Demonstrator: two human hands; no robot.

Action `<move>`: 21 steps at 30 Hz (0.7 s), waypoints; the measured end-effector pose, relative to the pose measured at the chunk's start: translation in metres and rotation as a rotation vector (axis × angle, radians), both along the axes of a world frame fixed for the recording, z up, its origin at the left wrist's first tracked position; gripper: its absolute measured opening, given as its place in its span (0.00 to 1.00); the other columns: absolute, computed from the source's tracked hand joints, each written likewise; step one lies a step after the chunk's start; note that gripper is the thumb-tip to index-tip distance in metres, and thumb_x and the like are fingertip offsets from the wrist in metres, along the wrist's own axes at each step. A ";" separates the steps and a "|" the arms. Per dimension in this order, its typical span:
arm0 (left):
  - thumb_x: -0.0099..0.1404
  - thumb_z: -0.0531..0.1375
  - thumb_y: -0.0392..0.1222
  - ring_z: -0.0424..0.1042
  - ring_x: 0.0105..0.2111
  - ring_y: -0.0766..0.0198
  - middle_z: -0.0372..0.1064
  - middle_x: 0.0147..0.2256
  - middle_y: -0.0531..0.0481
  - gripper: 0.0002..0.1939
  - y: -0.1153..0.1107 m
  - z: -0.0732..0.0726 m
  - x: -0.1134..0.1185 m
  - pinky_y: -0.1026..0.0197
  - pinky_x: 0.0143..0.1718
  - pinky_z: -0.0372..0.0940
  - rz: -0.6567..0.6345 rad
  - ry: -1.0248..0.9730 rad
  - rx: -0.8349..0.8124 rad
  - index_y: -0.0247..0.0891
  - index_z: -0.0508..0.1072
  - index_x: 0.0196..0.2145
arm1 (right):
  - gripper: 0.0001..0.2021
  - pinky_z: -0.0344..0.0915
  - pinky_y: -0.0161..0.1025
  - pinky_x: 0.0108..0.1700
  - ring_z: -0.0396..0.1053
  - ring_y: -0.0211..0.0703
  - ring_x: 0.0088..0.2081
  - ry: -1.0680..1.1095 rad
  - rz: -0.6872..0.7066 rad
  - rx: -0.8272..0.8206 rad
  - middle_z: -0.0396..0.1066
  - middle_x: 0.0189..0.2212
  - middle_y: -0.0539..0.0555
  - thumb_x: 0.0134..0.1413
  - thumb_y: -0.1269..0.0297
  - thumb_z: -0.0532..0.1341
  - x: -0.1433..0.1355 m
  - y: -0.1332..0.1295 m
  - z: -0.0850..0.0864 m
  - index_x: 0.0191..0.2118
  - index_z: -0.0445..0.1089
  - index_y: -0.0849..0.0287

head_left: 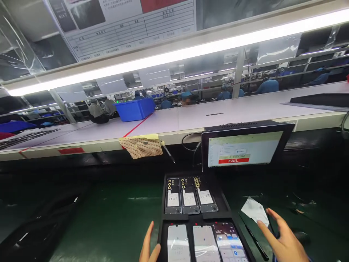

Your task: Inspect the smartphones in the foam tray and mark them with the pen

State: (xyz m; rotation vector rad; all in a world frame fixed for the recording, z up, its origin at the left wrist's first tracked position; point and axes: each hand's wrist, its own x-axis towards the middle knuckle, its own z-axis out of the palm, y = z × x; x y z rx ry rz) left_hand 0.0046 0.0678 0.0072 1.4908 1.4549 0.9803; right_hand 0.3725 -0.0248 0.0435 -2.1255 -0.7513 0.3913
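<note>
My left hand (148, 245) is at the left edge of a black tray (196, 219), thumb and finger apart, holding nothing. At the tray's right, my right hand (287, 240) has its thumb and index finger spread beside a small white sheet (254, 210); whether they touch it I cannot tell. In the tray's far section lie three phones without back covers, among them one phone (172, 200) at the left. The near section has three phones screen up: two with pale screens, including a left phone (177, 243), and a right phone (231, 243) showing icons.
A dark, thin stick-like tool (256, 240) lies right of the tray. Behind stands a monitor (245, 147) reading FAIL. A perforated yellowish cloth (141, 146) and a pen-like tool (168, 153) hang from the shelf edge. A blue bin (135, 110) sits on the shelf; people work beyond.
</note>
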 end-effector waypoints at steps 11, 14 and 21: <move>0.59 0.47 0.40 0.51 0.57 0.60 0.54 0.57 0.43 0.22 0.096 0.020 0.097 0.58 0.58 0.46 -0.149 0.149 -0.009 0.33 0.61 0.51 | 0.31 0.58 0.45 0.52 0.62 0.52 0.52 0.150 0.273 0.165 0.65 0.49 0.64 0.41 0.48 0.49 -0.054 0.153 -0.027 0.48 0.60 0.66; 0.60 0.46 0.39 0.40 0.60 0.57 0.42 0.60 0.38 0.26 0.104 0.011 0.112 0.56 0.60 0.38 -0.085 0.364 -0.038 0.26 0.53 0.56 | 0.32 0.55 0.50 0.53 0.59 0.58 0.53 0.150 0.189 0.163 0.65 0.47 0.67 0.40 0.50 0.52 -0.070 0.171 -0.035 0.49 0.59 0.68; 0.60 0.46 0.42 0.30 0.61 0.47 0.32 0.62 0.39 0.30 0.111 0.024 0.135 0.44 0.58 0.34 -0.062 0.634 -0.223 0.32 0.45 0.59 | 0.33 0.59 0.46 0.50 0.64 0.55 0.49 0.197 0.133 0.156 0.64 0.48 0.67 0.42 0.47 0.50 -0.058 0.175 -0.053 0.51 0.55 0.67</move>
